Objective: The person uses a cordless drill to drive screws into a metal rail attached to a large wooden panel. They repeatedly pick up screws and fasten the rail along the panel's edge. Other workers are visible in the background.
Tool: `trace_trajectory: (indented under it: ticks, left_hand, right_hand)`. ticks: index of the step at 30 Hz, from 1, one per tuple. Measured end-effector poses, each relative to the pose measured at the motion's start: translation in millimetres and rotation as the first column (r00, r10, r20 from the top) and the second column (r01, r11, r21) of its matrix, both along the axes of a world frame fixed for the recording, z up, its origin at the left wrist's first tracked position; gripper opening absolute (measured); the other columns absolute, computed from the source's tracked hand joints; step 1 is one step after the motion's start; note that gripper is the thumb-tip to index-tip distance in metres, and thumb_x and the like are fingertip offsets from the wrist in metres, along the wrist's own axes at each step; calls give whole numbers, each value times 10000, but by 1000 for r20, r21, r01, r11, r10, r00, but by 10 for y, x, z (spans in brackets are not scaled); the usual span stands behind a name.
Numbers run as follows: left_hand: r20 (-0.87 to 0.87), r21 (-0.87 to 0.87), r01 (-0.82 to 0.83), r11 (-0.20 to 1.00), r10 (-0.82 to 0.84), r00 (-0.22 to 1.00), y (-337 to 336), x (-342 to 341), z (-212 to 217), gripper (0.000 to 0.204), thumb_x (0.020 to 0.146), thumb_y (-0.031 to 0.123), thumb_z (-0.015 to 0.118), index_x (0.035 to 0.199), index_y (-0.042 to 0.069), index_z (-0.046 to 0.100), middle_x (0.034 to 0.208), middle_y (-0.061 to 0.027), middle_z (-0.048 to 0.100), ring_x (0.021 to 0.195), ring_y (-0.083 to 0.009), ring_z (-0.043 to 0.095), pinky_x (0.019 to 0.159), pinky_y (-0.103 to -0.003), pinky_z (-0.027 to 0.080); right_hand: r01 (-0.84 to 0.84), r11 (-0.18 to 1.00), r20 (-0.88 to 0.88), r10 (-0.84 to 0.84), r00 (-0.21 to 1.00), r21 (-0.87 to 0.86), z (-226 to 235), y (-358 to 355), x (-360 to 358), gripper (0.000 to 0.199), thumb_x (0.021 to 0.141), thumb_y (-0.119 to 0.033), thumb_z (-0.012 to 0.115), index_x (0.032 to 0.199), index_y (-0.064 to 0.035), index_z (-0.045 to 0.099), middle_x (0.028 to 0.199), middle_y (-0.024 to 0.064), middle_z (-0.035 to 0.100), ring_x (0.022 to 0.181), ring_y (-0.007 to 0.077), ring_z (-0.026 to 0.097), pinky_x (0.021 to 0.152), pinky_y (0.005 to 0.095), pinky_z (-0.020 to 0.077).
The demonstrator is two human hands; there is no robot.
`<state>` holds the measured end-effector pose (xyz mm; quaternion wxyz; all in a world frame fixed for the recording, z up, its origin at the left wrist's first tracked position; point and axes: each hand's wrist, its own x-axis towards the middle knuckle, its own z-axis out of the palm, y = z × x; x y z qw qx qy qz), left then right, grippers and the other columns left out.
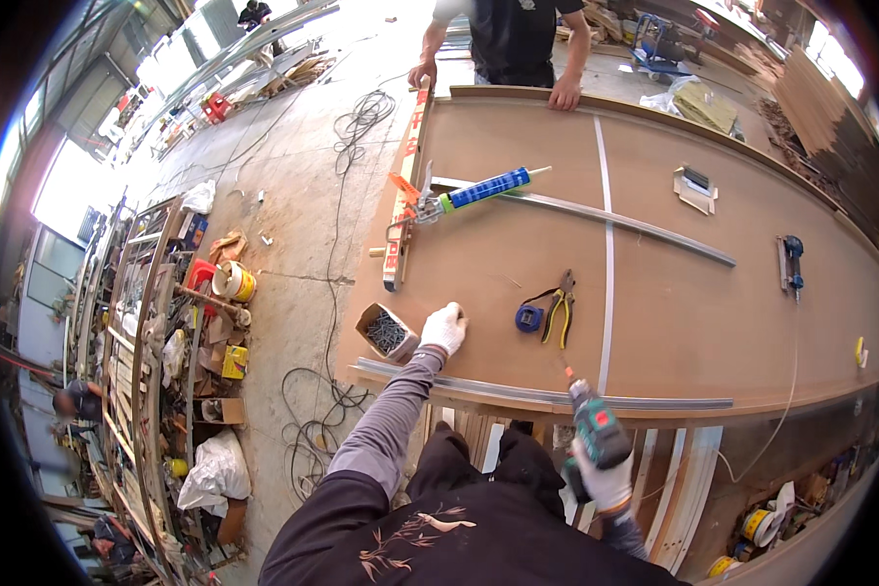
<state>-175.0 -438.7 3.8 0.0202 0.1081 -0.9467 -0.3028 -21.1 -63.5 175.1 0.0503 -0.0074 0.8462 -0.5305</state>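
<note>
My left hand [443, 330], in a white glove, rests on the brown panel [674, 322] with its fingers curled together. What they pinch, if anything, is too small to make out. Right beside it stands an open cardboard box of screws [389, 332]. In my gloved right hand [606, 481] is a green and black cordless drill [601, 430], its bit pointing away from me over the panel's near edge. A thin metal channel [518, 393] lies along that edge. Beyond it are a blue tape measure [528, 317] and yellow-black pliers [560, 311].
A caulking gun with a blue tube [488, 188] lies across a second metal channel [654, 232]. An air nailer [791, 264] sits at right, its hose trailing. Another person [514, 44] holds the far edge. Cables [308, 430] coil on the floor; a cluttered rack [137, 361] stands left.
</note>
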Motion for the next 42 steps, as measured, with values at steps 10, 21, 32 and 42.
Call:
trace_trajectory:
  ticks: [10, 21, 32, 42]
  left_hand:
    - [-72, 377, 92, 922, -70, 995, 209, 370, 329, 162, 903, 151, 666, 998, 53, 753, 1002, -159, 745, 964, -323, 719, 880, -375, 557]
    - [-242, 509, 372, 776, -286, 927, -815, 1359, 652, 124, 967, 81, 643, 1075, 21, 660, 931, -157, 716, 893, -301, 726, 807, -377, 571]
    - [-540, 284, 431, 856, -228, 810, -1396, 1259, 702, 222, 813, -8, 721, 1010, 96, 704, 886, -58, 694, 879, -285, 659, 777, -394, 508]
    - [-468, 42, 239, 970, -192, 862, -1651, 790, 440, 119, 862, 71, 711, 963, 76, 648, 1223, -119, 631, 1184, -350, 549, 1022, -484, 419]
  right_hand:
    - [138, 473, -191, 64, 980, 870, -951, 390, -1605, 525, 708, -132, 808, 1145, -110, 519, 912, 146, 678, 866, 384, 698, 763, 479, 556]
    - [35, 867, -289, 127, 949, 498, -629, -2352, -2014, 391, 819, -291, 755, 1101, -30, 681, 1036, 158, 707, 965, 341, 683, 876, 440, 550]
    - [-92, 766, 85, 49, 995, 636, -1386, -4268, -2489, 587, 727, -495, 811, 1068, -35, 679, 1009, 202, 714, 976, 365, 709, 875, 454, 577]
    - [-198, 573, 105, 191, 976, 795, -1148, -2782, -3015, 586, 749, -511, 775, 1126, -86, 635, 1075, 158, 699, 1053, 344, 677, 919, 457, 534]
